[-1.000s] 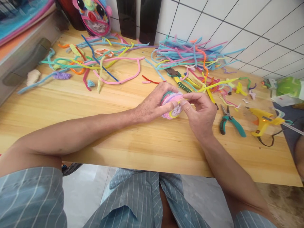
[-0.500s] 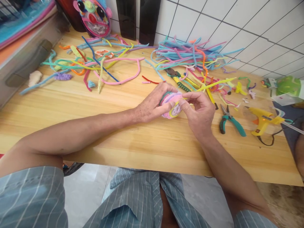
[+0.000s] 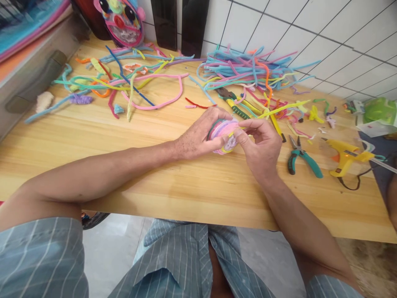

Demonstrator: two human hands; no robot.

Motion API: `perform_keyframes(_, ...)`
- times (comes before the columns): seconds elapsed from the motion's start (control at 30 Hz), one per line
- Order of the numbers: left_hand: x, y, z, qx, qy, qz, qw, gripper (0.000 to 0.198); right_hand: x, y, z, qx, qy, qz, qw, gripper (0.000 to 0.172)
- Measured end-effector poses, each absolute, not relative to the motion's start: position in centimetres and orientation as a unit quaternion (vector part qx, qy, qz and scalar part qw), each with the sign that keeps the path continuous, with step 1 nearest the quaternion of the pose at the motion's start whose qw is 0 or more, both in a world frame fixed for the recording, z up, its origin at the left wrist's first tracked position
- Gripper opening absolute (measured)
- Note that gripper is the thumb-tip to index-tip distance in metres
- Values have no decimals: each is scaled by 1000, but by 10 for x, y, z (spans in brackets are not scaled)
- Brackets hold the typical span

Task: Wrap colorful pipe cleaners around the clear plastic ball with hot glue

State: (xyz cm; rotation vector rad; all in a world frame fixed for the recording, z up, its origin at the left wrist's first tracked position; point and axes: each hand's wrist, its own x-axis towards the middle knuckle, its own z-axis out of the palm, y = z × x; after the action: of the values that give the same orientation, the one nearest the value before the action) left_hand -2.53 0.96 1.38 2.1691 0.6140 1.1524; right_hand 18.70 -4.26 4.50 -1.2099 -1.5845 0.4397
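Note:
My left hand is closed around a round bundle of coiled pipe cleaners in pink, lilac, green and white, held just over the table. A yellow pipe cleaner runs along the bundle's near side and sticks out to the right past my right hand. Thumb and forefinger of the right hand pinch this yellow strand at the bundle's right edge. Parts of the bundle are hidden behind the fingers of both hands.
Loose pipe cleaners are heaped at the back, with more scattered left. Yellow-and-black pliers lie behind my hands. Teal pliers and a yellow glue gun lie right. A decorated pink figure stands at the back.
My left thumb has shifted slightly on the bundle. Both hands otherwise keep their place and grip, and the view has moved a little.

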Motion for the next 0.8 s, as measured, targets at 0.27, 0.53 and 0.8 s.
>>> perform_keyframes(0.27,-23,10,10,815,235,444,290,61,187,-44,49,-512,-660,185,517,6)
perform_keyframes(0.53,-26,8,10,818,236,434,295,59,191,-44,47,-513,-662,182,516,2)
perform_keyframes(0.8,-25,6,13,806,240,442,312,49,188,-44,47,-514,-656,190,518,2)
